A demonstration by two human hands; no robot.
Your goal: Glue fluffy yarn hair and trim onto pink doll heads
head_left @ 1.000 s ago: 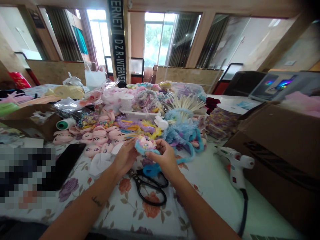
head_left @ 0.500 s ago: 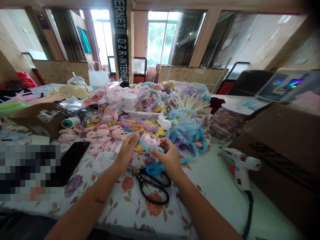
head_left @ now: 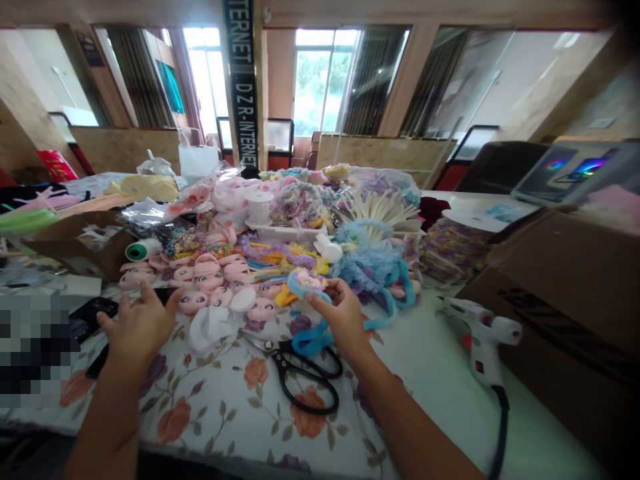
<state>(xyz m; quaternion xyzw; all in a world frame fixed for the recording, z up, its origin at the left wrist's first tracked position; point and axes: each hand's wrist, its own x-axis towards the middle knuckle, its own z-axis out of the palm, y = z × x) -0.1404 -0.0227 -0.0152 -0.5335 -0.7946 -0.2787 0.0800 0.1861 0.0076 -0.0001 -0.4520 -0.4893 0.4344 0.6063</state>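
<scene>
My right hand pinches a small doll face trimmed with fuzzy blue cord, and the cord's loose end curls down onto the floral tablecloth. My left hand hovers with fingers spread at the left, over a black phone and just in front of a row of pink doll faces. Black scissors lie on the cloth between my forearms.
A white glue gun with a black cable lies to the right, beside a large cardboard box. A heap of colourful trims, bags, a white spool and a green-ended thread roll fills the table behind.
My left hand has let go of the doll face and swung left to the phone area. The right hand keeps the piece, lifted slightly.
</scene>
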